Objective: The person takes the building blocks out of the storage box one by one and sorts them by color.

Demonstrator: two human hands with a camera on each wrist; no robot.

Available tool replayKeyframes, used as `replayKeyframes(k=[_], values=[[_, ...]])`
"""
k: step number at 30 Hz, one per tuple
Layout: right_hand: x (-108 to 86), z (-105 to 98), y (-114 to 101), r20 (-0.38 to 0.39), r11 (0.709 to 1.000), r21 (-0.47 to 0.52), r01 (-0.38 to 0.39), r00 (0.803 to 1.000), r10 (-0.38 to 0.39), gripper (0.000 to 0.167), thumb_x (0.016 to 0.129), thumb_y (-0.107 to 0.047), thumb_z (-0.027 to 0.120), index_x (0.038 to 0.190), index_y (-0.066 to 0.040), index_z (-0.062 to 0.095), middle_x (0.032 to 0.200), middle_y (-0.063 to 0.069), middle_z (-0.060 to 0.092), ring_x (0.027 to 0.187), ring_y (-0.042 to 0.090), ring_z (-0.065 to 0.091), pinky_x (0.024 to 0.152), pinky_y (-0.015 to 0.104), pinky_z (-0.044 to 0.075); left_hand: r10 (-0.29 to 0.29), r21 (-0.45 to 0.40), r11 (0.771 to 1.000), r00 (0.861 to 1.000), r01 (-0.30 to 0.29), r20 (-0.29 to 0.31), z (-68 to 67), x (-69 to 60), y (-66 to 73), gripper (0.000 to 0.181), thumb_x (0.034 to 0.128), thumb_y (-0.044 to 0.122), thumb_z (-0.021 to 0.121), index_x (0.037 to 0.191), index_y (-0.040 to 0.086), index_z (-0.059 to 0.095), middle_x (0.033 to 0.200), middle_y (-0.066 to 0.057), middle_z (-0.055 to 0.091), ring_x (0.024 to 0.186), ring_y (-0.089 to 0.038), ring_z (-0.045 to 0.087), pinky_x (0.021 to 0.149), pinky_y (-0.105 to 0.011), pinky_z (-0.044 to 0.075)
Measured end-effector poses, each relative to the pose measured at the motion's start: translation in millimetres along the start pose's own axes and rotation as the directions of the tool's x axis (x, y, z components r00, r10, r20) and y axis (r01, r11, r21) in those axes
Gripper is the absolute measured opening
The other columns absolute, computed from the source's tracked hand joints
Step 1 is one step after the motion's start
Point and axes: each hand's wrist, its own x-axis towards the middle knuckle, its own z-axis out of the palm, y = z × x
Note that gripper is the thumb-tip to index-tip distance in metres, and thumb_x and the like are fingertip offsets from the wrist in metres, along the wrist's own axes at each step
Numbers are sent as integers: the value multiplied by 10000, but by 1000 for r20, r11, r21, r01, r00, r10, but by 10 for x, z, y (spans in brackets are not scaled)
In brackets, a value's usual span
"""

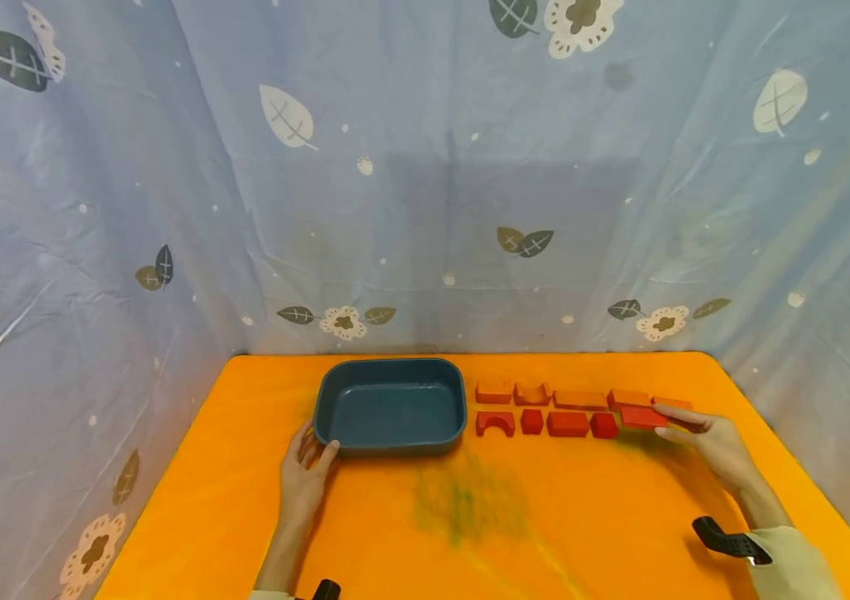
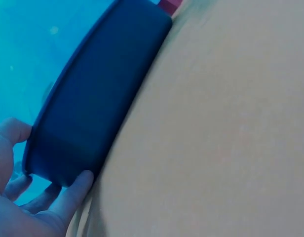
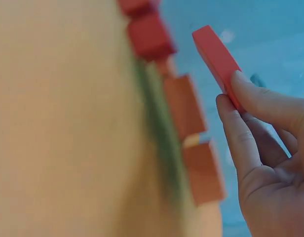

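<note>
A dark blue rectangular tray (image 1: pixel 387 451) sits on the orange table at centre-left in the head view. My left hand (image 1: pixel 303 479) holds its near left corner, thumb and fingers set round the outer wall; in the left wrist view, fingertips (image 2: pixel 83 178) touch that wall. Over on the right, my right hand (image 1: pixel 717 446) pinches a flat red block (image 1: pixel 643 417) between thumb and fingers. The right wrist view has this red block (image 3: pixel 216 54) raised apart from the row, sticking out past the fingertips.
Two rows of red and orange blocks lie right of the tray, among them a red arch block (image 1: pixel 495 422), a red cube (image 1: pixel 532 421) and a long orange block (image 1: pixel 579 400). A patterned curtain (image 1: pixel 425 250) stands behind the table (image 1: pixel 545 533) and along its sides.
</note>
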Motion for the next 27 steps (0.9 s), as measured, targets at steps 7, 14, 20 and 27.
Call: replayKeyframes(k=[7,14,20,27], values=[[49,97,203,-19,970,-228,83,996,-90,426,852,-301,774,1193,-52,714,1143,-86,692,1099,-21,532,704,44,357,-28,1,1000,1000,28,8,-115,-6,29,672,942,138,669,1522,79,335,1512,-189,357,1368,-361,371,854,-163,534],[177,214,194,38,841,-467,273,957,-289,217,721,-53,843,930,-33,786,938,168,736,915,169,659,684,93,469,-30,31,999,999,29,31,-125,-12,22,678,947,167,667,1526,85,324,1519,-194,348,1370,-378,367,901,-228,538],[230,201,212,51,869,-448,208,977,-208,217,777,-22,797,989,13,767,1000,226,716,903,255,653,649,141,486,-23,11,1000,999,22,24,-65,26,2,668,947,136,662,1522,74,328,1516,-198,352,1367,-383,369,882,-225,546],[136,265,278,19,835,-487,255,959,-282,243,742,33,796,982,24,760,984,244,710,977,466,620,763,518,544,-32,39,999,999,31,22,-39,5,-58,685,938,175,681,1519,67,334,1501,-220,370,1338,-393,405,910,-264,543]])
